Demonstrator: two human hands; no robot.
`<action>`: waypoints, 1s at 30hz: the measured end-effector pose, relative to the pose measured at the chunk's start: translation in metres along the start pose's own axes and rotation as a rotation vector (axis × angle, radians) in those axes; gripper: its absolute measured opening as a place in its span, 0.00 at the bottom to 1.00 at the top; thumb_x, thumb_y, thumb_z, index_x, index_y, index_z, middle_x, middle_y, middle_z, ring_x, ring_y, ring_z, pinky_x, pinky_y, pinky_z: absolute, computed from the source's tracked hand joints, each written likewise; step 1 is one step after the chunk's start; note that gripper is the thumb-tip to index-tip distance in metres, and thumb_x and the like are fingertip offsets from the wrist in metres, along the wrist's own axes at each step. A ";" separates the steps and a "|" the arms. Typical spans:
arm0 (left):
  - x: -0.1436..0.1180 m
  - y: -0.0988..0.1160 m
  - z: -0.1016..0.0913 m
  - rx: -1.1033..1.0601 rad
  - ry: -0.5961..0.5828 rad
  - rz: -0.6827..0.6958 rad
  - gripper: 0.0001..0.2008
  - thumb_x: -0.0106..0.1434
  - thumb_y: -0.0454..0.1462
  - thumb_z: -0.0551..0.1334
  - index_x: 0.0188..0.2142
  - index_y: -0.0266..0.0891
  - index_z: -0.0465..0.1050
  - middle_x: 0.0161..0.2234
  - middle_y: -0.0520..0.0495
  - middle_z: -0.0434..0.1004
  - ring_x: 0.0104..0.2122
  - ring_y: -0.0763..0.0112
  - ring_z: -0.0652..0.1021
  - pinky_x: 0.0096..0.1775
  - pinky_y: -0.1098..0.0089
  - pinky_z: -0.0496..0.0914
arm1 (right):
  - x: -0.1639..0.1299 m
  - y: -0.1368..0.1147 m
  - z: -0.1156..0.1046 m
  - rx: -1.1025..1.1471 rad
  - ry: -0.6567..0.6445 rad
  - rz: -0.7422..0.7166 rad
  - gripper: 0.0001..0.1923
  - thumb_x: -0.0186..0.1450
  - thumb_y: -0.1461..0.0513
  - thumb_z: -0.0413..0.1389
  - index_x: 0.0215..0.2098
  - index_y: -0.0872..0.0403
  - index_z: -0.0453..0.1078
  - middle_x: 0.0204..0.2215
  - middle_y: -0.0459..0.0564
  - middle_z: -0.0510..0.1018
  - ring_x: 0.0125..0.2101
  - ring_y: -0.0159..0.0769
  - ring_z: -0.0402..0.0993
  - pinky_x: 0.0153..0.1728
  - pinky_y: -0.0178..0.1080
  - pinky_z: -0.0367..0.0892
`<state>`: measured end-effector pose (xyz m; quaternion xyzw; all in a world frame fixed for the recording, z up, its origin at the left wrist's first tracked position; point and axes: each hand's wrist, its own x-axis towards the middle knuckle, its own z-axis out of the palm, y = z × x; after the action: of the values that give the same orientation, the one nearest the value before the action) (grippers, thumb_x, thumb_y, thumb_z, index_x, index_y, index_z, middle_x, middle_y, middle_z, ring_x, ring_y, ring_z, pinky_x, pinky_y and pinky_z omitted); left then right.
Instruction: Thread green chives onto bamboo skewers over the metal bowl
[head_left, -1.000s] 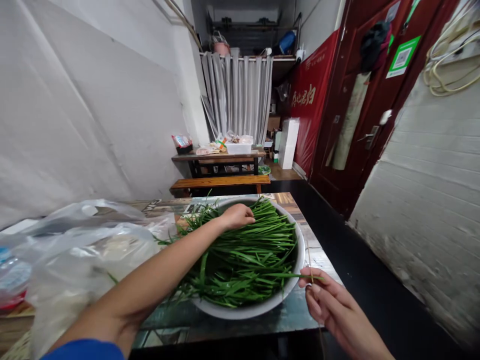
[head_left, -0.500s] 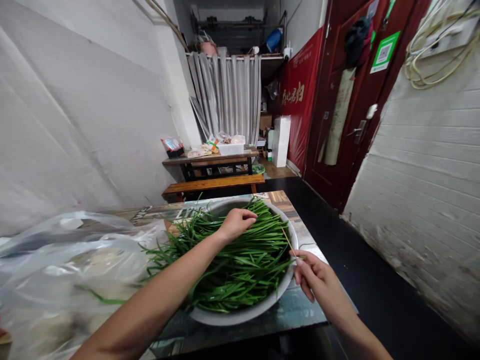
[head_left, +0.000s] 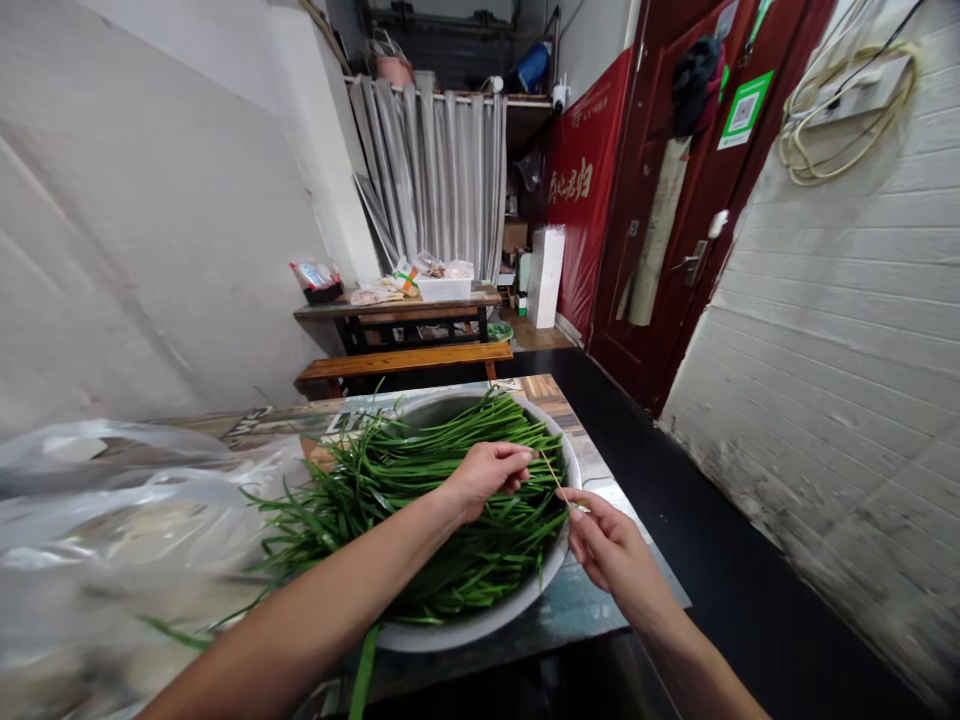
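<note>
A wide metal basin (head_left: 480, 632) is heaped with long green garlic chives (head_left: 465, 440), whose tips spill over its left side. My right hand (head_left: 611, 545), at the basin's right rim, pinches a thin wooden skewer (head_left: 553, 474) that points up and to the left. Over the chives, my left hand (head_left: 484, 478) has its thumb and forefinger pressed together close to the skewer's upper tip. What those fingers hold, if anything, is too small to make out. One chive leaf (head_left: 365, 672) hangs below the left forearm, over the front of the basin.
The basin stands on a patterned table (head_left: 577, 605). Clear plastic bags (head_left: 135, 540) with pale contents lie to the left. Beyond are a wooden bench (head_left: 405, 360) and another table (head_left: 322, 311) carrying a white container (head_left: 445, 289) and packages. A dark red door (head_left: 645, 365) stands at right.
My left hand has moved right and slightly down, to the skewer's tip. My right hand with the skewer has shifted slightly left. The chive leaf below the forearm has come into view.
</note>
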<state>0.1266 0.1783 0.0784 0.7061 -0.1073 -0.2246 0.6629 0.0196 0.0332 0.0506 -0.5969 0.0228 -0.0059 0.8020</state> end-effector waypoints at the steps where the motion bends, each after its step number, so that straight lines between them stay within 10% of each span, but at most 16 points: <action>1: 0.000 0.000 0.000 -0.019 -0.012 -0.002 0.20 0.47 0.44 0.65 0.36 0.30 0.73 0.25 0.48 0.71 0.18 0.82 0.64 0.19 0.77 0.53 | 0.000 0.000 0.000 0.003 0.000 0.001 0.22 0.56 0.53 0.56 0.42 0.58 0.63 0.11 0.36 0.60 0.09 0.20 0.43 0.10 0.27 0.36; 30: -0.001 -0.001 0.002 -0.113 0.060 -0.037 0.21 0.43 0.39 0.67 0.37 0.31 0.74 0.30 0.43 0.76 0.18 0.83 0.63 0.19 0.77 0.50 | 0.000 0.007 -0.003 -0.008 -0.033 -0.006 0.22 0.55 0.51 0.57 0.41 0.59 0.65 0.10 0.37 0.61 0.09 0.20 0.43 0.11 0.28 0.36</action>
<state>0.1245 0.1777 0.0775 0.6760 -0.0616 -0.2211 0.7003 0.0197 0.0318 0.0432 -0.6002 0.0077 0.0017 0.7998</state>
